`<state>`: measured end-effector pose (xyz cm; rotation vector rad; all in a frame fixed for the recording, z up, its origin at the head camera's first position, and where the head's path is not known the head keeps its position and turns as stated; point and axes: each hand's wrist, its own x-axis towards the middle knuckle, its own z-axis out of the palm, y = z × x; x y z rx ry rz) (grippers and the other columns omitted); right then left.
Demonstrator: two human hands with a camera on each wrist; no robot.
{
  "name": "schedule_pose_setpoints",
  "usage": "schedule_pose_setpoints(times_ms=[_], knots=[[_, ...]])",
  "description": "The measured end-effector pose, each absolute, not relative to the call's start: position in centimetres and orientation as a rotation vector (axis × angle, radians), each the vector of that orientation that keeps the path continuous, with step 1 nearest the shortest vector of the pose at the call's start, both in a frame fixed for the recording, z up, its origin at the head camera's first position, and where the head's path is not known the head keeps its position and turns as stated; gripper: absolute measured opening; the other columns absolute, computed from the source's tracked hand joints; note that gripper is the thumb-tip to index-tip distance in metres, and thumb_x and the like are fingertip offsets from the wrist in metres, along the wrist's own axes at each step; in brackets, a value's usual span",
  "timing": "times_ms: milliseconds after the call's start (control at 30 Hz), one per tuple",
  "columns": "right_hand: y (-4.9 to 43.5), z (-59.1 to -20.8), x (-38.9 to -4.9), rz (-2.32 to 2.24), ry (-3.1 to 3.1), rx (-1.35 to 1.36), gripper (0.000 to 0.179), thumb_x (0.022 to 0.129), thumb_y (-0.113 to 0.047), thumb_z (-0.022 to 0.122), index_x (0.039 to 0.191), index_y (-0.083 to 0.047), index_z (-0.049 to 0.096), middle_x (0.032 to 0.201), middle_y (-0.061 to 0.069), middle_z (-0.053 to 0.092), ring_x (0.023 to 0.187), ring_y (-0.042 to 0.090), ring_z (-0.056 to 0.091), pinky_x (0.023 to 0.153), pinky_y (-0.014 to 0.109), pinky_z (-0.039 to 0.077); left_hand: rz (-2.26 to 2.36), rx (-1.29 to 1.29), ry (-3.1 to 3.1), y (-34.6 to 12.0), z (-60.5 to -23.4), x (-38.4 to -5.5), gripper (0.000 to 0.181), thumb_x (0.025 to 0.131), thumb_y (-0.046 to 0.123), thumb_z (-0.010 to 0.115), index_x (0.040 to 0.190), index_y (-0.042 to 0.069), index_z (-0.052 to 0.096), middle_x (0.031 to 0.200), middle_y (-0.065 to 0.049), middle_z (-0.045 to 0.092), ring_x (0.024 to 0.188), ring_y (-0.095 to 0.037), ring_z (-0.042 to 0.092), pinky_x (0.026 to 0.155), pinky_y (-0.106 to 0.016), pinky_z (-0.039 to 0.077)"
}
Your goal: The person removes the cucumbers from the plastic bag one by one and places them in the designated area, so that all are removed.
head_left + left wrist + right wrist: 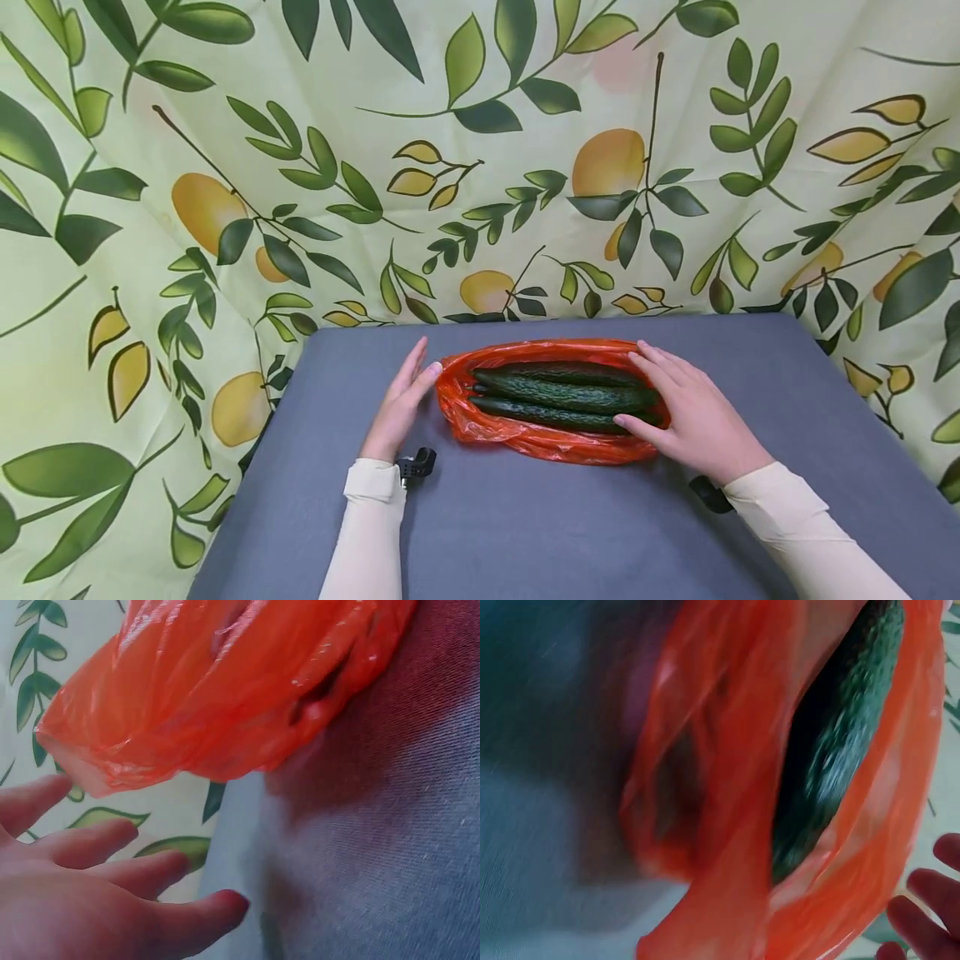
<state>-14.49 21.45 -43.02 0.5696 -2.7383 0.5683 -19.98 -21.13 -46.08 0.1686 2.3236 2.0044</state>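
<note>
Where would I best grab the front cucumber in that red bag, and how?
Probably around its middle, from above: the front cucumber lies sideways, its top exposed through the open mouth of the red bag, whose near wall rises in front.

We record the bag (577,450) as thin plastic film: glossy, crinkled, partly see-through, with sharp white highlights along its folds in the left wrist view. The cucumbers (566,392) have rough, bumpy skin with a low sheen; in the right wrist view we see broken glints on one, though blur hides finer texture there. The table covering (540,525) looks to us like matt cloth, finely ribbed up close. We note the backdrop (337,75) as printed cloth, matt and softly creased. The left sleeve (367,533) and right sleeve (813,537) appear to be smooth, matt fabric. We read the black wrist fitting (418,464) as hard plastic with slight shine.
</note>
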Motion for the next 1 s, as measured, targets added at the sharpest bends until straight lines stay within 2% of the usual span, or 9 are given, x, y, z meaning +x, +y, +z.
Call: schedule_pose_setpoints(times_ms=[133, 333, 500, 600, 700, 800, 1000], knots=[[19.9, -43.5, -15.1, 0.567, -2.749, 0.603, 0.082, 0.089, -0.046, 0.087, 0.156, -0.008, 0.057, 0.163, 0.017, 0.054, 0.151, 0.044, 0.047, 0.119, 0.070, 0.038, 1.989, 0.149, 2.292, -21.0, -46.8, -20.0, 0.075, 0.104, 0.039, 0.071, 0.169, 0.028, 0.037, 0.180, -0.006, 0.028, 0.167, -0.035, 0.027, 0.135, -0.053, 0.024], [18.1, -43.6, -15.6, 0.614, -2.714, 0.633, 0.071, 0.089, -0.038, 0.089, 0.149, -0.009, 0.064, 0.157, 0.012, 0.061, 0.146, 0.037, 0.054, 0.118, 0.065, 0.043, 1.993, 0.167, 2.208, -20.9, -47.8, -19.6, 0.070, 0.103, 0.035, 0.073, 0.166, 0.028, 0.043, 0.175, -0.007, 0.039, 0.160, -0.031, 0.042, 0.131, -0.053, 0.033], [16.9, -43.5, -16.2, 0.653, -2.787, 0.673, 0.068, 0.092, -0.037, 0.087, 0.151, -0.013, 0.063, 0.157, 0.009, 0.061, 0.145, 0.034, 0.057, 0.118, 0.061, 0.047, 2.112, 0.192, 2.090, -21.0, -48.2, -19.9, 0.067, 0.104, 0.027, 0.072, 0.165, 0.024, 0.044, 0.176, -0.009, 0.037, 0.161, -0.028, 0.040, 0.132, -0.047, 0.033], [16.4, -43.6, -16.6, 0.703, -2.825, 0.675, 0.066, 0.093, -0.036, 0.087, 0.150, -0.015, 0.064, 0.154, 0.009, 0.064, 0.142, 0.034, 0.060, 0.116, 0.061, 0.050, 2.205, 0.199, 1.957, -21.1, -48.3, -20.2, 0.066, 0.105, 0.020, 0.069, 0.166, 0.021, 0.043, 0.177, -0.009, 0.033, 0.160, -0.028, 0.040, 0.125, -0.036, 0.043], [16.1, -43.8, -17.0, 0.777, -2.846, 0.666, 0.063, 0.093, -0.034, 0.087, 0.149, -0.016, 0.065, 0.150, 0.009, 0.067, 0.139, 0.034, 0.064, 0.113, 0.061, 0.053, 2.269, 0.215, 1.837, -21.3, -48.4, -20.6, 0.066, 0.106, 0.014, 0.066, 0.168, 0.018, 0.040, 0.178, -0.013, 0.029, 0.157, -0.031, 0.042, 0.112, -0.025, 0.052], [16.0, -44.0, -17.5, 0.837, -2.865, 0.659, 0.059, 0.093, -0.033, 0.087, 0.146, -0.017, 0.068, 0.146, 0.006, 0.071, 0.134, 0.031, 0.067, 0.111, 0.059, 0.055, 2.294, 0.246, 1.774, -21.5, -48.3, -20.8, 0.068, 0.107, 0.011, 0.063, 0.169, 0.015, 0.037, 0.180, -0.017, 0.024, 0.155, -0.034, 0.042, 0.105, -0.027, 0.054], [15.6, -44.1, -18.7, 0.880, -2.878, 0.661, 0.052, 0.093, -0.031, 0.087, 0.141, -0.018, 0.072, 0.138, 0.001, 0.075, 0.125, 0.025, 0.071, 0.106, 0.056, 0.059, 2.307, 0.281, 1.687, -21.6, -47.9, -21.0, 0.069, 0.106, 0.008, 0.062, 0.169, 0.016, 0.036, 0.179, -0.013, 0.025, 0.157, -0.039, 0.039, 0.102, -0.034, 0.053]])
